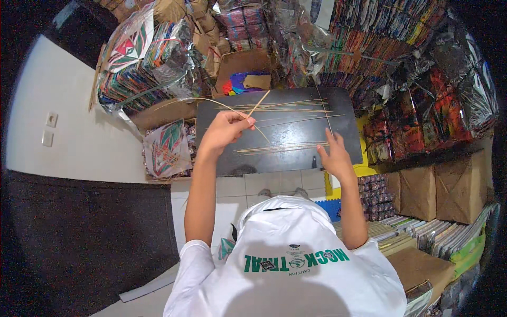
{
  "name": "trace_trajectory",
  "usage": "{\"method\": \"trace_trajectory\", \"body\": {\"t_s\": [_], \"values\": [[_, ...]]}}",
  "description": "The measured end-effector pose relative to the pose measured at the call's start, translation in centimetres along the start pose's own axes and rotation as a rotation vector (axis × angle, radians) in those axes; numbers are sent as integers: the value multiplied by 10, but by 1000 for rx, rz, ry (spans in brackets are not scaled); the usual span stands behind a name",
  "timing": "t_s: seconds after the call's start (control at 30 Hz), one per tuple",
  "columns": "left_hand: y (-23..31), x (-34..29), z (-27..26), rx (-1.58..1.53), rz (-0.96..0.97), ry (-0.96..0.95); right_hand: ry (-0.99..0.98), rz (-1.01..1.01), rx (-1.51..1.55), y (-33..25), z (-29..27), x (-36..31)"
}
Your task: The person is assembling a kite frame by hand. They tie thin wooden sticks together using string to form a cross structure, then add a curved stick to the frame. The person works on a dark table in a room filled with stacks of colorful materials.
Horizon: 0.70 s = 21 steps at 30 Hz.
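My left hand (228,127), raised over the left part of the dark table (285,132), pinches thin bamboo sticks (259,104) that cross at the fingertips. One is straight; the other bends in a long arc to the left. My right hand (336,156) is over the table's right side with thumb and fingers apart. A thin dark stick (324,108) runs from the far edge to its fingertips; whether they touch it is unclear. Beneath its thumb end several bamboo sticks (280,148) lying along the near side. More sticks (296,110) lie across the far side.
Bundled stacks wrapped in plastic (153,68) crowd the far side. A cardboard box (243,66) with coloured pieces touches the table's far edge. At the left sits a box with a white patterned kite-like sheet (168,150). Brown cartons (459,185) stand at the right.
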State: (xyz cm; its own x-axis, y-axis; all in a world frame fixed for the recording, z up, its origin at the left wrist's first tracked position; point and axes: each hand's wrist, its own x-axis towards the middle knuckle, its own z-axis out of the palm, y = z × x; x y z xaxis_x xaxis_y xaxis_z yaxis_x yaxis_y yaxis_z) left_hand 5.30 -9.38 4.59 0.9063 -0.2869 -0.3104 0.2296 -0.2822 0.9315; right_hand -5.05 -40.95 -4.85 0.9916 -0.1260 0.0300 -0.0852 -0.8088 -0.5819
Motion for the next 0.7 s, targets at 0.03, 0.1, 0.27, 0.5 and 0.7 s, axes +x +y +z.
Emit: {"method": "trace_trajectory", "body": {"t_s": [0.03,0.1,0.27,0.5,0.7], "values": [[2,1,3,4,-2,-14,110,-100,-55,-6,5,0],[7,1,9,12,-6,-40,45,-291,230,-19,6,7],[13,5,16,-9,-30,-87,-465,-243,983,-35,38,0],[17,3,9,30,0,-44,-843,-6,940,-36,49,-5],[7,1,-1,9,-26,-67,-694,-24,946,-54,27,-15]]}}
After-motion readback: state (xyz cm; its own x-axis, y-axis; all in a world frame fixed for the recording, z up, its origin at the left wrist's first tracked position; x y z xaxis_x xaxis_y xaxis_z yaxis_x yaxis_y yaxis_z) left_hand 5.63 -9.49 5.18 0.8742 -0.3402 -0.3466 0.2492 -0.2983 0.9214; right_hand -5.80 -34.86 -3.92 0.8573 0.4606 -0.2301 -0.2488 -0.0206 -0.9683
